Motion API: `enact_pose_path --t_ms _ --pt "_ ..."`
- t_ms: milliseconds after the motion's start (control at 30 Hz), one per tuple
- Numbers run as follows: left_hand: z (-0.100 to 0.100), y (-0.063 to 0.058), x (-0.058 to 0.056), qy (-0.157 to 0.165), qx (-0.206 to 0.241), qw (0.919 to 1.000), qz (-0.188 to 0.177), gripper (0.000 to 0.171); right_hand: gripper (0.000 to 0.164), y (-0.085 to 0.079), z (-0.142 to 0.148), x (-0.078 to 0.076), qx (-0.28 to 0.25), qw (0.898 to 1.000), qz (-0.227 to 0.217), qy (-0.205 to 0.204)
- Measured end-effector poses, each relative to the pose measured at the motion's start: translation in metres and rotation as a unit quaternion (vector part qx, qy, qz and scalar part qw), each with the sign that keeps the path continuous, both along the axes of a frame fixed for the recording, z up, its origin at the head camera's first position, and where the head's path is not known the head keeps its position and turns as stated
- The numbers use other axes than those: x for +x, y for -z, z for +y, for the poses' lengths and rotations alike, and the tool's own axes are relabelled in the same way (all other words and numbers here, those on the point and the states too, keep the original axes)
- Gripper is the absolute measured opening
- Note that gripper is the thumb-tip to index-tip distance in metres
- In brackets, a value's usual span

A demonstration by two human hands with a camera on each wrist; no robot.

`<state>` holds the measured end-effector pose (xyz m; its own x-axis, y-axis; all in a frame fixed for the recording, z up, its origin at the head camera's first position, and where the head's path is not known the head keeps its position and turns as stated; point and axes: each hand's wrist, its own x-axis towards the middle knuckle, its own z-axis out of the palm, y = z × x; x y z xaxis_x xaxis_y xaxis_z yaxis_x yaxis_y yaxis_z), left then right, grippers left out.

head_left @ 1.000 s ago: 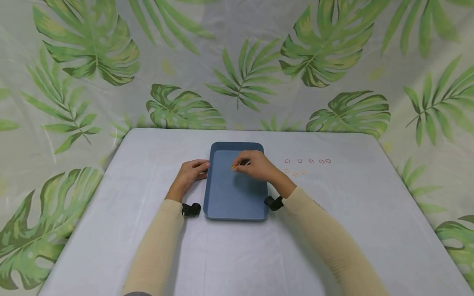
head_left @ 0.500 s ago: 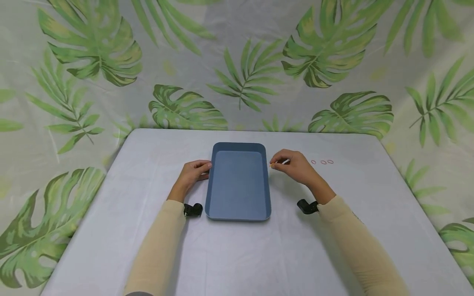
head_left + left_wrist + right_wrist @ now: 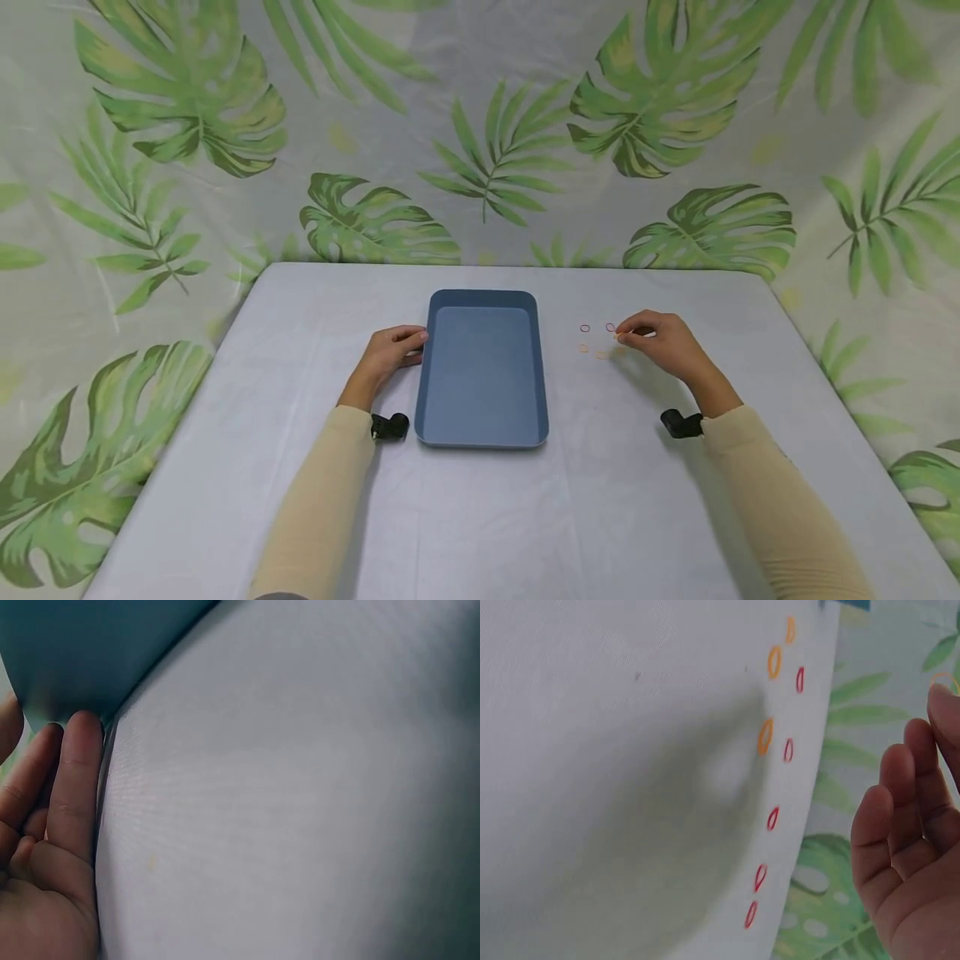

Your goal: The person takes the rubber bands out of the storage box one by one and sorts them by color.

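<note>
My right hand (image 3: 663, 342) pinches a small orange rubber band (image 3: 943, 678) between thumb and finger, above the table to the right of the tray. Below and beside it lie thin rings: orange rubber bands (image 3: 766, 736) in a nearer row and red rubber bands (image 3: 772, 818) in a row behind. Part of the red row is hidden behind this hand in the head view. At the left wall of the blue tray (image 3: 480, 442), my left hand (image 3: 386, 354) rests with nearly straight fingertips (image 3: 81, 739) touching it.
A white cloth covers the table (image 3: 480, 525). Behind it hangs a leaf-patterned curtain (image 3: 487, 125). The tray's floor shows bare, with a raised rim all round. Black wrist cameras (image 3: 682, 423) sit on both wrists.
My right hand has carried the orange rubber band from over the tray rightward to the rows of bands. The left hand has stayed at the tray's left side.
</note>
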<state>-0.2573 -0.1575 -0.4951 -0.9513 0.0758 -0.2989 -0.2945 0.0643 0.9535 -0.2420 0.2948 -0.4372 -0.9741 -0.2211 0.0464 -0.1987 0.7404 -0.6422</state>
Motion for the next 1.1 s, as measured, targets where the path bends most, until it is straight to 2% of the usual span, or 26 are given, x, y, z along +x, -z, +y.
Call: enact_pose_path --t_ms 233,367,667,1100 --pt "0.0 0.0 0.0 0.001 -0.006 1.0 -0.001 0.04 0.025 0.006 0.014 0.001 0.004 1.0 -0.013 0.021" --pt "0.001 0.001 0.0 0.002 0.004 1.0 0.0 0.04 0.022 0.011 0.018 0.0 0.025 0.999 -0.015 0.024" --pt "0.001 0.002 -0.001 0.0 0.002 1.0 -0.001 0.04 0.014 0.031 0.034 -0.007 0.12 0.992 -0.007 0.042" --pt "-0.001 0.003 -0.001 0.002 -0.003 1.0 -0.001 0.041 0.016 0.035 0.034 -0.013 0.115 0.992 -0.026 0.049"
